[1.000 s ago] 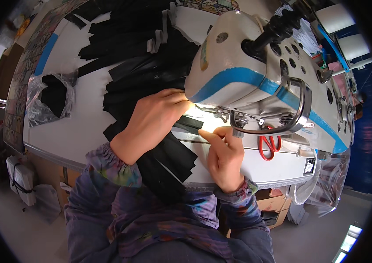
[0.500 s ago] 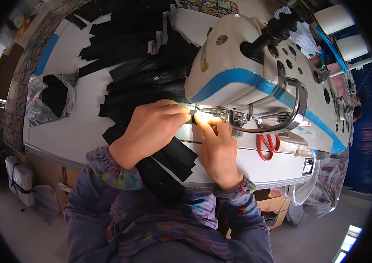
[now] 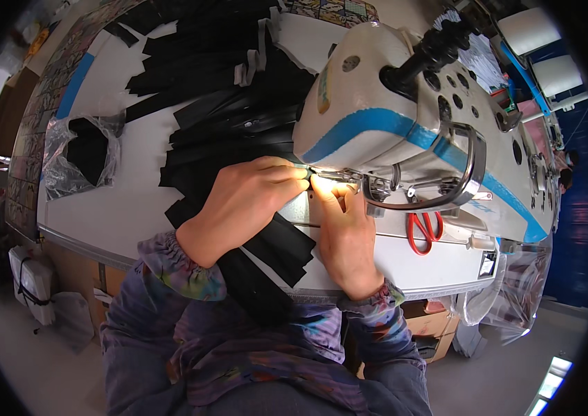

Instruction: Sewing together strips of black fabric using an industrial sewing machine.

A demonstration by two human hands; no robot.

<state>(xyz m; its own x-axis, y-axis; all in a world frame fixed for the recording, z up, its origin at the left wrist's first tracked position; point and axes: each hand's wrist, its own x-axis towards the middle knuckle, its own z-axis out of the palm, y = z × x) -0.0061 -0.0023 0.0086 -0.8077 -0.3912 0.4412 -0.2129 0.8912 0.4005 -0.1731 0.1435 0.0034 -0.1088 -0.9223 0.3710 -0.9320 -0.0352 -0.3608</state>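
Now, left hand (image 3: 249, 196): pinching black piece (image 3: 310, 174) (mostly hidden)
Right hand (image 3: 344, 232): working just beside, grip unclear
Sewing machine (image 3: 377, 97): standing right

Glare beneath sewing machine (image 3: 370, 111) — dim floor (image 3: 51, 374), bent, blackened edges

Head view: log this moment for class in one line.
left hand: at sewing machine, grip unclear; right hand: fingertips close to left's, grip unclear; black cloth: strips spread on table; red scissors: unheld, right of hands
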